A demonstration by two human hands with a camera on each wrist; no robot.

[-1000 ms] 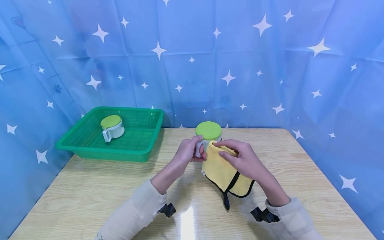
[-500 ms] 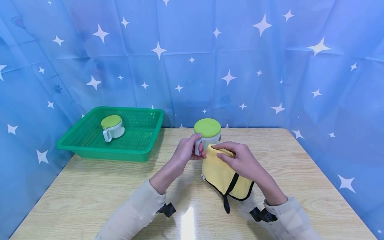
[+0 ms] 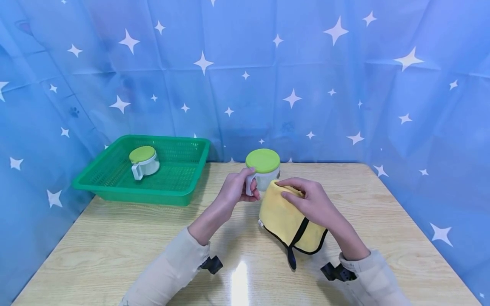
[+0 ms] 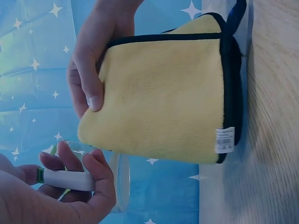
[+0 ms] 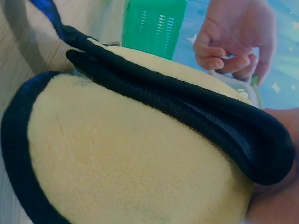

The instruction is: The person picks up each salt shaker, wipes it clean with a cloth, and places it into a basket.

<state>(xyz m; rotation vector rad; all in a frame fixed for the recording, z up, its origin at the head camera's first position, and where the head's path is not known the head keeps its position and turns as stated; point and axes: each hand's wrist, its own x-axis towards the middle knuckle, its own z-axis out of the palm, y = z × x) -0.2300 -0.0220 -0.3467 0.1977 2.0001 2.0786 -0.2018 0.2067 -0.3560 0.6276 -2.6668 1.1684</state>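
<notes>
My left hand (image 3: 234,189) grips the white handle of a clear jar with a green lid (image 3: 263,160); in the left wrist view its fingers curl round that handle (image 4: 70,180). The jar is upright above the table. Just right of it, my right hand (image 3: 311,199) pinches the top of a folded yellow cloth (image 3: 281,212) with black edging. The cloth hangs down, with a black loop at its lower corner and a small white label (image 4: 224,140) near one edge. It hides part of the jar in the right wrist view and nearly all of my right hand there.
A green plastic basket (image 3: 183,197) stands at the back left of the wooden table (image 3: 126,250). Inside it sits another jar with a green lid (image 3: 145,163) and a white handle. A blue curtain with white stars (image 3: 245,51) hangs behind the table.
The jar in my left hand has moved slightly up and to the left. The cloth has shifted a little right, so the gap between it and the jar is wider.
</notes>
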